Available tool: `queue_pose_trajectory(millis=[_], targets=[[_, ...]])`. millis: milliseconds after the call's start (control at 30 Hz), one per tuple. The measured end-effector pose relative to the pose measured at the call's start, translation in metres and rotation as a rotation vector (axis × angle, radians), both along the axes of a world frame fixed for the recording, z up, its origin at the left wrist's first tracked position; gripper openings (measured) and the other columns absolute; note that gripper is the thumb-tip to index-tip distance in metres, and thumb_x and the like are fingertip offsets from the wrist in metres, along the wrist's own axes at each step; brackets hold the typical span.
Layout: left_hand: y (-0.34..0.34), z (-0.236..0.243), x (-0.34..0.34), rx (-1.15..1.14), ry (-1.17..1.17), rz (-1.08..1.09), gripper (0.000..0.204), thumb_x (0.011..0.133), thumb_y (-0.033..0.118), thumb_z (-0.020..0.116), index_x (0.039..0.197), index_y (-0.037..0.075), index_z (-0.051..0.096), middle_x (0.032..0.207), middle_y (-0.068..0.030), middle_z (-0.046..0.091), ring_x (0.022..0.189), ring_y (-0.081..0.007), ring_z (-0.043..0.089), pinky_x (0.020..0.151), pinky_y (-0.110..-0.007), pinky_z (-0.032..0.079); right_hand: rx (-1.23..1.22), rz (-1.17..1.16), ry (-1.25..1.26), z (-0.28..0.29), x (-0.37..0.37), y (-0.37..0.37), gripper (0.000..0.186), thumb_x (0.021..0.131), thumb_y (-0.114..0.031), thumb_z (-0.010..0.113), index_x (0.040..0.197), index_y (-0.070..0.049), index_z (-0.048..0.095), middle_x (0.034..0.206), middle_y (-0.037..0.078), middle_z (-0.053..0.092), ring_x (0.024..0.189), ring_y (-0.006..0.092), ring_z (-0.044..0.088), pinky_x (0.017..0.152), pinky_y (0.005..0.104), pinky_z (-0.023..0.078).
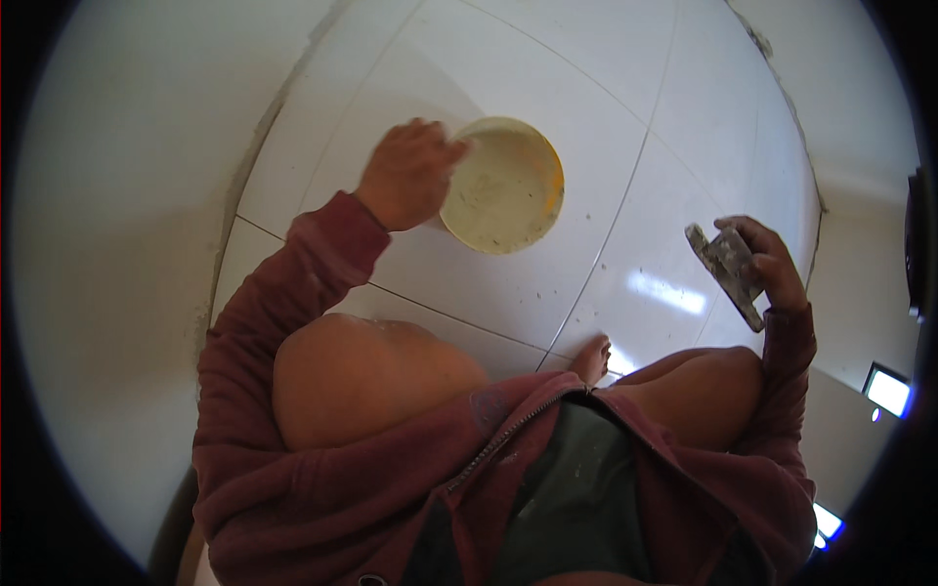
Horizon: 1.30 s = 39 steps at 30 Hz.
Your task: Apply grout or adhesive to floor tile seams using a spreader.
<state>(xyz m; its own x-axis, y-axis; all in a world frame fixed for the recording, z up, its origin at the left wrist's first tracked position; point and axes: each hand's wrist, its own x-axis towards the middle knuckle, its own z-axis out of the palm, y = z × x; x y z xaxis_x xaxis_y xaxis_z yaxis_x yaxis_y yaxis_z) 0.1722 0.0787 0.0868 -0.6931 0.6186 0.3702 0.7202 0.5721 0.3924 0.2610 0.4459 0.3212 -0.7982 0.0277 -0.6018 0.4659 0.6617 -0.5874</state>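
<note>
Left hand (408, 174): near round yellow plastic bucket (554, 195); I cannot tell grip.
Right hand (778, 270): grips flat grey tool (729, 260).
Bucket reach: likely; next needs clearance.

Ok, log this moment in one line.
left hand: at left edge of bucket, contact unclear | right hand: gripping flat tool | bucket: on tiled floor
</note>
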Motion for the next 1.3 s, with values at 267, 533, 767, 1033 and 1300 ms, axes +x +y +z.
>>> queue_pose_trajectory(millis=[267,533,767,1033,1300], targets=[[0.058,-0.046,0.003,-0.358,-0.068,-0.296,0.024,0.075,0.016,0.052,0.092,0.024,0.067,0.097,-0.0052,0.05,0.103,-0.0201,0.041,0.097,-0.036,0.024,0.018,-0.063,-0.027,-0.016,-0.002,0.002,0.063,0.054,-0.023,0.044,0.111,0.001,0.049,0.089,0.005,0.054,0.078,0.0117,0.049,0.069,0.0207,0.04],[0.038,-0.027,-0.003,-0.36,-0.372,-0.247,0.021,0.075,0.012,0.051,0.092,0.017,0.063,0.1,-0.0031,0.053,0.097,-0.0198,0.046,0.089,-0.035,0.031,0.021,-0.009,0.002,-0.012,0.004,0.017,0.064,0.057,-0.033,0.047,0.111,0.002,0.049,0.088,0.006,0.053,0.079,0.0127,0.049,0.069,0.0224,0.04],[-0.075,-0.07,0.008,1.083,-0.762,0.752,0.054,0.08,0.007,0.046,0.129,0.009,0.025,0.086,-0.0035,0.048,0.068,-0.0096,0.046,0.057,-0.023,0.04,-0.002,-0.027,0.057,-0.016,0.006,0.01,0.079,0.054,-0.056,0.058,0.109,-0.001,0.049,0.087,0.003,0.052,0.08,0.0123,0.052,0.07,0.0246,0.042],[-0.101,-0.099,-0.038,1.298,-0.824,1.043,0.071,0.082,0.007,0.046,0.134,0.006,-0.002,0.083,-0.0107,0.054,0.052,-0.0148,0.051,0.04,-0.026,0.043,-0.057,-0.006,0.051,-0.006,0.002,-0.006,0.065,0.049,-0.029,0.051,0.107,0.001,0.049,0.085,0.007,0.056,0.078,0.0151,0.054,0.071,0.0254,0.044],[-0.084,-0.08,-0.09,1.478,-1.024,0.951,0.065,0.081,0.008,0.048,0.133,0.0,0.009,0.088,-0.0114,0.057,0.056,-0.0158,0.054,0.045,-0.027,0.048,-0.016,-0.032,0.003,-0.003,-0.001,-0.014,0.063,0.051,-0.022,0.048,0.109,0.003,0.049,0.085,0.006,0.056,0.078,0.0152,0.053,0.072,0.025,0.043]])
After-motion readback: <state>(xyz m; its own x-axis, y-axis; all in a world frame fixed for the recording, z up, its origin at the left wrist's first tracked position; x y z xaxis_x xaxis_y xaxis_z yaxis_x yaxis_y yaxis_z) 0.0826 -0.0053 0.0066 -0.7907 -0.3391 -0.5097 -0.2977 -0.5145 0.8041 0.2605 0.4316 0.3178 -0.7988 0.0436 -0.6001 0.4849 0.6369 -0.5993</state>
